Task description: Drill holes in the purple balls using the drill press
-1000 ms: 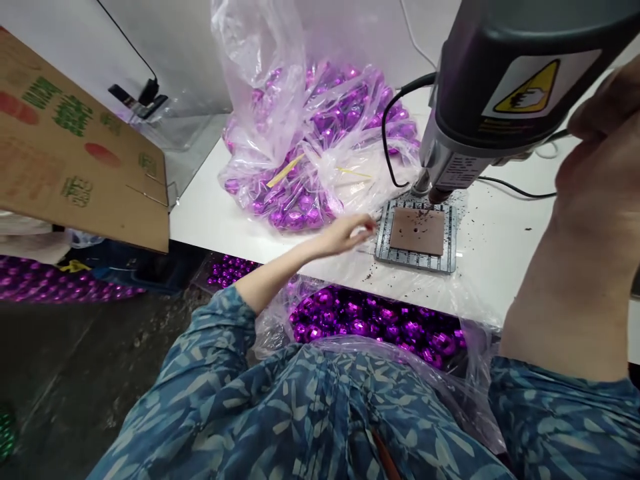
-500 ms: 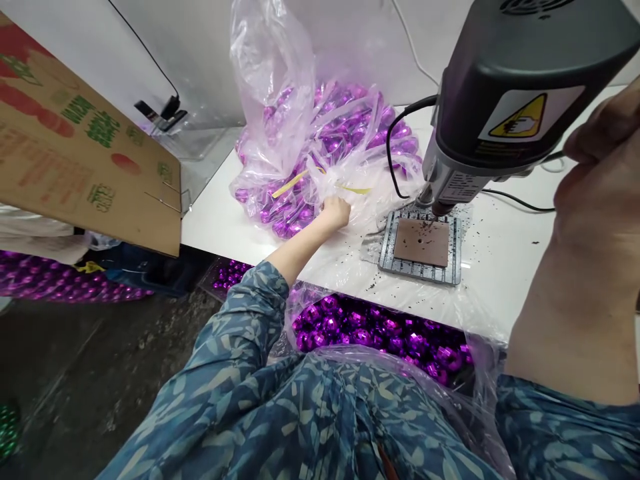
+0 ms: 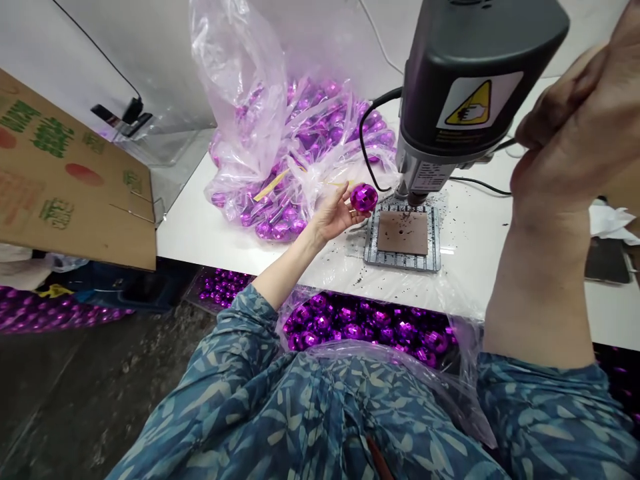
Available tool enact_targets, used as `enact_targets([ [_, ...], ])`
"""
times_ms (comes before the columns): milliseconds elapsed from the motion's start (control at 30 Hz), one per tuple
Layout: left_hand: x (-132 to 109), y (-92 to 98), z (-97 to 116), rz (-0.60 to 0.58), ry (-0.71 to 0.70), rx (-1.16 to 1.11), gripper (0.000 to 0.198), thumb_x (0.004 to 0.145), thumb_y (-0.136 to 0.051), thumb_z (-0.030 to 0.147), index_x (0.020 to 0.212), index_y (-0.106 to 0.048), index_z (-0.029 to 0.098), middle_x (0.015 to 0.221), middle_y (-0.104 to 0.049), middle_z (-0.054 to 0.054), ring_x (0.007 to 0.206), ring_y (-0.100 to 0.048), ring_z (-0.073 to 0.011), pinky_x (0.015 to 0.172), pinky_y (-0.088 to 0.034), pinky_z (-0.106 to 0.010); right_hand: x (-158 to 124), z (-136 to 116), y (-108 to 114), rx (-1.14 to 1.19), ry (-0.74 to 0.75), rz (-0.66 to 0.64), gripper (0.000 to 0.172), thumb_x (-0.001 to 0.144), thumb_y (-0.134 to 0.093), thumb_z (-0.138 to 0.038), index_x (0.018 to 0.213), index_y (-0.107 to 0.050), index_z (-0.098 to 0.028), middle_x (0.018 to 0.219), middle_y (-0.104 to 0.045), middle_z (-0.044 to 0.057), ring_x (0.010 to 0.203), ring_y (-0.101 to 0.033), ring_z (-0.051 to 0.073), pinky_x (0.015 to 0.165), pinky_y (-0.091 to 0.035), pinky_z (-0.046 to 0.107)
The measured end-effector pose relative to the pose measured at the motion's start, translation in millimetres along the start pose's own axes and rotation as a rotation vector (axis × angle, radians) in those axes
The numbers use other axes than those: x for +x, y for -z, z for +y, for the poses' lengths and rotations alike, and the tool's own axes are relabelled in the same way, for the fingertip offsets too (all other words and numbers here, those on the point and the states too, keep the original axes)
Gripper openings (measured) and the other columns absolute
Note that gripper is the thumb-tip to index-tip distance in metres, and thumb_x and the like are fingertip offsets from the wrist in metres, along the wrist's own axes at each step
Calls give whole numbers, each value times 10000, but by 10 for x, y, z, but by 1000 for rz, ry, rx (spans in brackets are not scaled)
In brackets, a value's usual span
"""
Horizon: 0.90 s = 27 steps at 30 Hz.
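My left hand is closed on a shiny purple faceted ball, held by the fingertips with the palm turned up. The ball is just left of a drill press, above the near-left part of its slotted metal base. On that base lies a flat brown block with a small dark hole, under the drill's chuck. My right hand is raised at the machine's right side, fingers curled; whatever they grip is hidden.
A clear plastic bag of purple balls lies behind my left hand. Below the table edge, another open bag holds more purple balls. A cardboard box stands at left. Dark shavings surround the base; a black cable loops beside the drill.
My left hand, closed in front of the bag with no ball showing, has turned palm up and now shows a purple ball. The view has shifted right; my right hand stays beside the drill.
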<state>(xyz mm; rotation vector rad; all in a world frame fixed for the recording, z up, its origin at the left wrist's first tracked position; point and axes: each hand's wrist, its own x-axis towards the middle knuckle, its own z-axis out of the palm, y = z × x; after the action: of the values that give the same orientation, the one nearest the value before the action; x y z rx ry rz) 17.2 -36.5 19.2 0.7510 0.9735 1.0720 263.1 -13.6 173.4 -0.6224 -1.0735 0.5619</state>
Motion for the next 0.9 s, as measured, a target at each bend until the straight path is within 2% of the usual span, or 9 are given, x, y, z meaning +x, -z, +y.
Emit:
enact_targets([
  [67,9,-73,-87,1,63,-62,481,1027,-669,604,1326,-680,227,1072,-798,-68,866,-777,-161,748,-649,-279,17,27,-26,9,2,81,531,963,-557,-317,579,-220,-173,478,-195,-43,386,-285,2,502,-216,209],
  [133,15,-131,-153,-7,101,-87,440,1031,-692,552,1306,-687,209,1067,-806,-72,833,-768,-148,721,-635,-258,24,38,-38,31,0,92,502,956,-558,-288,576,-252,-171,479,-148,-48,387,-283,2,486,-205,201],
  [267,4,-208,-290,-16,62,-26,395,986,-781,461,1263,-711,189,1102,-814,-87,993,-792,-199,824,-646,-301,16,56,-33,93,43,53,427,939,-547,-220,582,-324,-148,498,-142,-40,395,-292,2,456,-147,193],
  [333,0,-229,-381,-7,-18,67,424,910,-869,420,1240,-725,195,1132,-812,-81,1056,-786,-219,884,-647,-330,20,91,-28,114,70,38,439,908,-606,-299,604,-325,-152,505,-163,-40,400,-298,7,453,-119,199],
  [400,16,-238,-481,0,-122,156,483,834,-937,367,1241,-727,216,1192,-807,-65,1118,-772,-225,965,-640,-357,34,140,-25,126,95,30,490,837,-644,-456,623,-315,-163,505,-117,-45,394,-288,17,456,-104,212],
  [533,119,-232,-671,-43,-284,207,548,757,-986,354,1212,-709,223,1258,-797,-61,1230,-736,-230,1153,-568,-413,47,178,-25,76,145,0,576,720,-543,-652,638,-244,-167,525,-47,-37,389,-264,5,471,-110,223],
  [667,229,-240,-785,-101,-278,253,633,710,-1003,427,1203,-667,213,1243,-792,-89,1228,-738,-258,1182,-538,-471,26,132,-42,-36,114,8,672,645,-510,-760,654,-220,-154,506,-73,-41,416,-277,-24,498,-170,189],
  [767,262,-270,-815,-112,-278,319,655,712,-991,453,1210,-629,229,1245,-779,-79,1224,-729,-251,1176,-525,-475,30,123,-75,-61,113,46,687,602,-469,-787,647,-155,-178,482,-27,-43,389,-231,-18,470,-131,221],
  [900,274,-330,-836,-118,-295,399,665,710,-988,474,1196,-603,235,1242,-755,-78,1227,-710,-249,1146,-521,-458,0,91,-109,-17,155,65,730,631,-478,-792,684,-37,-213,515,28,-47,379,-218,-9,479,-103,233],
])
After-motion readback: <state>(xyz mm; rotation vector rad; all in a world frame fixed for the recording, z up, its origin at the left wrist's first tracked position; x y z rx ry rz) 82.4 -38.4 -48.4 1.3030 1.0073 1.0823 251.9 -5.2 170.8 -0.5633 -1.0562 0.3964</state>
